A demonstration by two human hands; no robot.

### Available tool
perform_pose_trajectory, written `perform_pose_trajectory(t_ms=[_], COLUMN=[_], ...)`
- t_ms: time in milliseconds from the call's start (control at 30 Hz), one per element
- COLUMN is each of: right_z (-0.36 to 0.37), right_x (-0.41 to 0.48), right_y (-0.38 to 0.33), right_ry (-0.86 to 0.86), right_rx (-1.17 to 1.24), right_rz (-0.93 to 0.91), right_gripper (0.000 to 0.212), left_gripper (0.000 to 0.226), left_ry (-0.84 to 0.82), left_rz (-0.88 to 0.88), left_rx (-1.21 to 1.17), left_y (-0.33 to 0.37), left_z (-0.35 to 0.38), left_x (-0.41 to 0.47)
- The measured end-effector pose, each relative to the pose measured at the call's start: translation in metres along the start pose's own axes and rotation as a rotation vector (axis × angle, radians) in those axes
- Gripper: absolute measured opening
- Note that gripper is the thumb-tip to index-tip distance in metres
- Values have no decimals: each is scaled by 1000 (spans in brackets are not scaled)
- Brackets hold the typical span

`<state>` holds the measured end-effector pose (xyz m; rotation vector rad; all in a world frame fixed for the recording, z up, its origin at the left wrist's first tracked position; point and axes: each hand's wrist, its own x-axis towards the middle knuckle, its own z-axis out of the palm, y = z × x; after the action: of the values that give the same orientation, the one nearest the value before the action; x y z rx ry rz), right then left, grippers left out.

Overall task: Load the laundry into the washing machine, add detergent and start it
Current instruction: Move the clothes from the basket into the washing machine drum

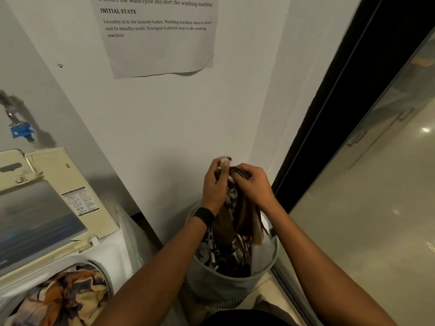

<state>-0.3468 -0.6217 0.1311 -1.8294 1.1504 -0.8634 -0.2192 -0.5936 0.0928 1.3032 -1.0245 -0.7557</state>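
Observation:
A grey laundry basket (211,285) stands on the floor against the wall, low in the middle. Above it hangs a brown and white patterned garment (237,222), its lower end still inside the basket. My left hand (215,184) and my right hand (253,182) both grip its top edge, close together. At the lower left, the top-loading washing machine (113,252) has its lid (47,208) raised, and an orange, cream and dark patterned cloth (66,295) lies in its drum.
A printed instruction sheet (157,36) is stuck on the white wall ahead. A tap with a blue fitting (21,131) juts from the wall at the left. A black-framed glass sliding door (353,114) runs along the right side, close to the basket.

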Motion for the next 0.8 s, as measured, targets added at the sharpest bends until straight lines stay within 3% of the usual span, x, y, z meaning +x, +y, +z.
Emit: perform_pose_trajectory(t_ms=[100, 233, 400, 500, 600, 700, 800], right_z=[0, 6, -17, -38, -44, -27, -5], right_x=[-5, -27, -38, -30, -13, 3, 10], right_y=[6, 15, 38, 40, 17, -9, -15], right_ry=[-164, -339, -162, 80, 201, 151, 50], right_rx=[18, 13, -171, -168, 15, 48, 86], right_rz=[-4, -64, 23, 21, 15, -31, -41], right_gripper=[19, 45, 23, 14, 9, 15, 18], left_gripper=[35, 39, 42, 45, 44, 47, 36], left_ry=[122, 212, 351, 391, 301, 113, -50], left_rz=[-59, -81, -93, -75, -14, 50, 62], left_rx=[48, 89, 63, 54, 33, -23, -27], left_y=[0, -4, -4, -6, 1, 7, 8], left_z=[-3, -11, -35, -45, -35, -16, -3], left_x=[4, 12, 29, 35, 27, 15, 6])
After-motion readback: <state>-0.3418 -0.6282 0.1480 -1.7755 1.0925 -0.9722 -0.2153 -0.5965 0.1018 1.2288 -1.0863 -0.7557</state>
